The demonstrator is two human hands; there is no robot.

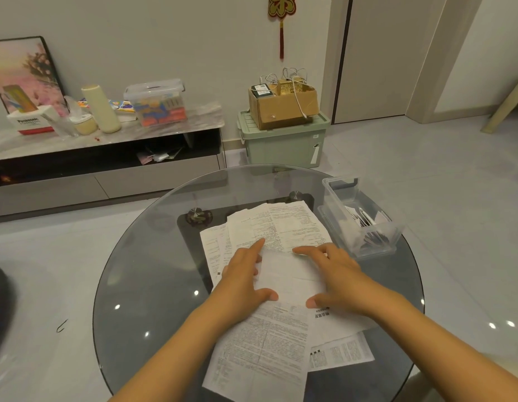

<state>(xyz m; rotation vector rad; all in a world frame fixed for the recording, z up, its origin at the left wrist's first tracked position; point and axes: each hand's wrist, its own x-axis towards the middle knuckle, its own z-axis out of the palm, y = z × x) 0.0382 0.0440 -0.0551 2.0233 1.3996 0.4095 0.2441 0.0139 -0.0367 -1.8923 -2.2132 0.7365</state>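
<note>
Paper is lying as overlapping printed sheets (263, 343) at the centre of the glass table (153, 256). The left hand (243, 274) and right hand (336, 274) are pressing down on a blank folded sheet (286, 274), index fingers and thumbs spread. A clear bin (376, 242) is standing at 2 o'clock.

Creased matt paper sheets (281, 227) on glossy glass table (153, 256)

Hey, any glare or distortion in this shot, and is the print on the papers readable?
Head view: small bright glints dot the table near its rim; the wide-angle lens makes the door lean; print on the papers under the left hand and right hand is too soft to read.
</note>
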